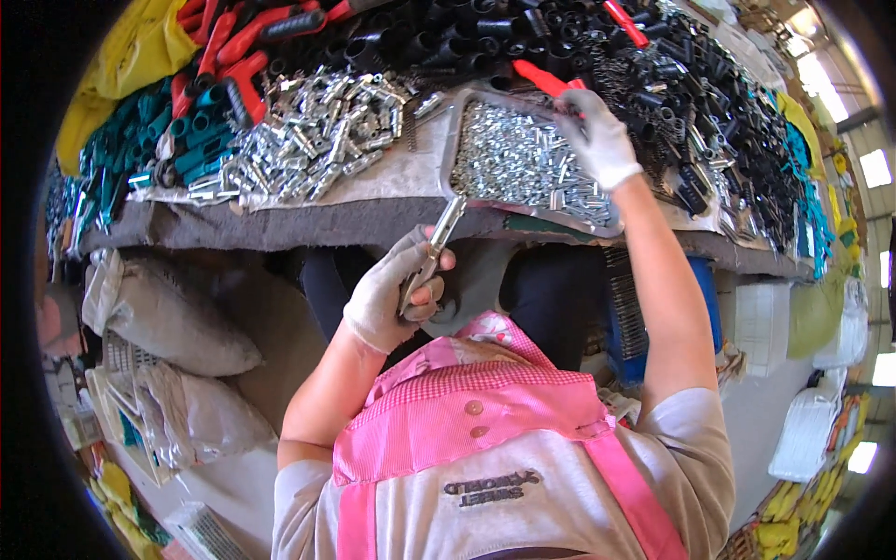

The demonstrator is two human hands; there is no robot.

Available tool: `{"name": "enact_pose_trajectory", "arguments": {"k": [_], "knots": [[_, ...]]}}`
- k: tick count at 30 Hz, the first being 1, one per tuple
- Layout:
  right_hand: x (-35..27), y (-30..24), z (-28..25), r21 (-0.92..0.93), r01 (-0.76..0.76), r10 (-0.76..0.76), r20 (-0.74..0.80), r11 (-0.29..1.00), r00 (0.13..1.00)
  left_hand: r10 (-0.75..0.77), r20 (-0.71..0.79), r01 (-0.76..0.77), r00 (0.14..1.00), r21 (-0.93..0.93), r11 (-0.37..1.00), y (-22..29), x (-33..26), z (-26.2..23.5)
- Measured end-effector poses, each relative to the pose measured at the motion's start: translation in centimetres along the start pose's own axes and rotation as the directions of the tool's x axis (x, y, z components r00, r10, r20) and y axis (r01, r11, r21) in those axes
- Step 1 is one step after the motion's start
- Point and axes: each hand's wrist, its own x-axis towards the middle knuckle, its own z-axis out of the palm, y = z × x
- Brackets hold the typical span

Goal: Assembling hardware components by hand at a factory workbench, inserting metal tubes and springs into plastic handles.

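My left hand [387, 291], in a white glove with bare fingertips, is closed around a long silver metal part [441, 245]. It tilts upward, its top end near the front rim of a metal tray [450, 140]. My right hand [598, 142], gloved the same way, hovers over the tray's far right side with fingers curled. A pointed red plastic piece [539, 78] reaches to its fingertips; what the fingers grip is partly hidden. Small shiny metal pieces [509, 149] fill the tray, with longer pins [571, 187] at its right.
Silver metal fittings [322, 131] are heaped left of the tray. Red handles [238, 70] and teal tubes [191, 140] lie farther left, black tubes [401, 42] and springs behind and right. The cloth-covered table edge [233, 227] crosses before me. White sacks [168, 313] stand at lower left.
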Motion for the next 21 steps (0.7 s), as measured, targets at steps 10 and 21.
{"name": "enact_pose_trajectory", "arguments": {"k": [10,21], "knots": [[-3.2,-5.0,-3.4,0.151,0.292,-0.328,0.347,0.944,0.879,-0.156,0.054,0.155,0.986,0.027,0.988,0.9,1.0,-0.4],[-4.3,-9.3,0.7,0.526,-0.48,-0.276,0.823,0.703,0.497,-0.005,0.0,0.005,1.0,0.405,0.914,0.1,0.7,0.4]]}}
